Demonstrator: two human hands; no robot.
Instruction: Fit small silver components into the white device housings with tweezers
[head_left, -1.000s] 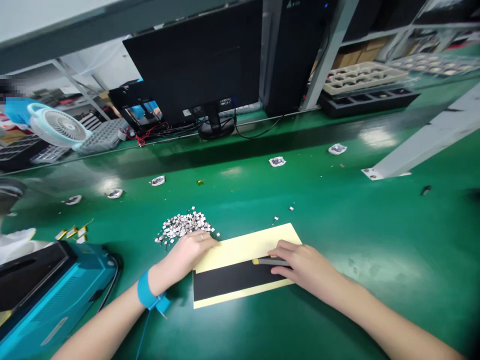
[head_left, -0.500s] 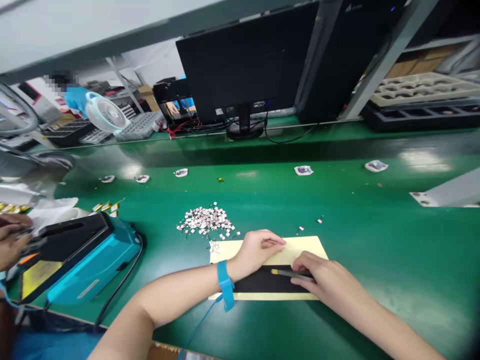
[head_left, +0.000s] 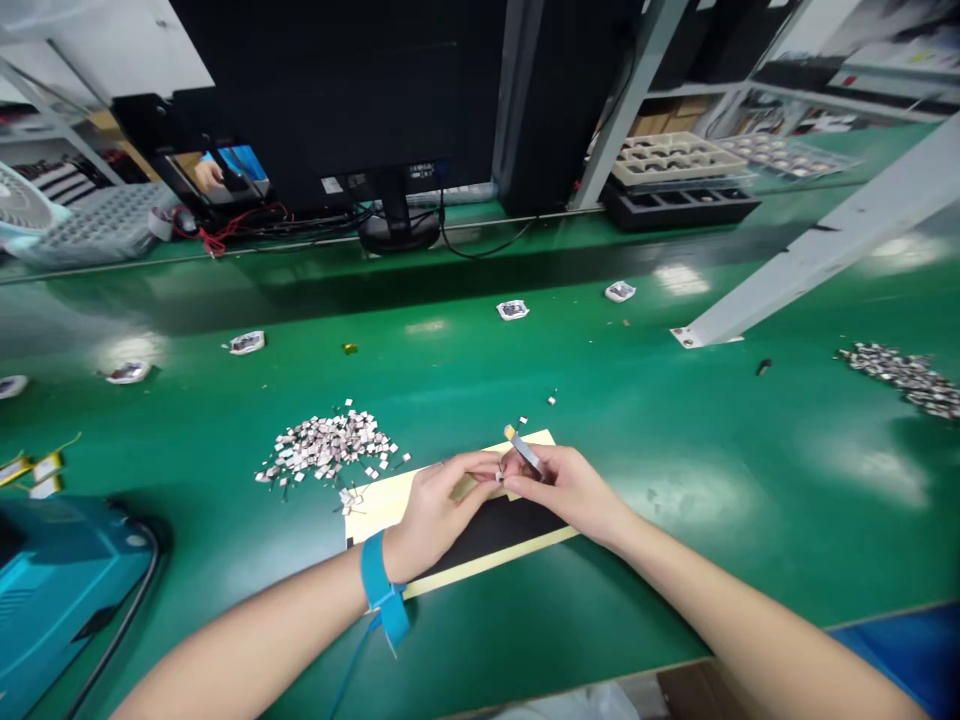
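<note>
My two hands meet above a pale yellow card (head_left: 390, 497) that carries a black strip (head_left: 499, 528) and lies on the green bench. In my right hand (head_left: 564, 487), a slim grey tool with a yellow end (head_left: 523, 449) is gripped and tilted up. My left hand (head_left: 436, 508), with a blue strap (head_left: 379, 590) at the wrist, pinches a tiny part I cannot make out, right at the tool's tip. A heap of small silvery parts (head_left: 326, 448) lies just left of the card.
A teal device (head_left: 56, 590) with a black cable sits at the left edge. Several small white packets lie across the green bench (head_left: 675, 440). Another heap of parts (head_left: 904, 375) lies far right. A monitor (head_left: 352, 100), trays (head_left: 675, 165) and a slanted grey beam (head_left: 817, 245) stand behind.
My right hand lifted the tool off the black strip and tilted it up. My left hand came off the card to meet it. The view swung right and down.
</note>
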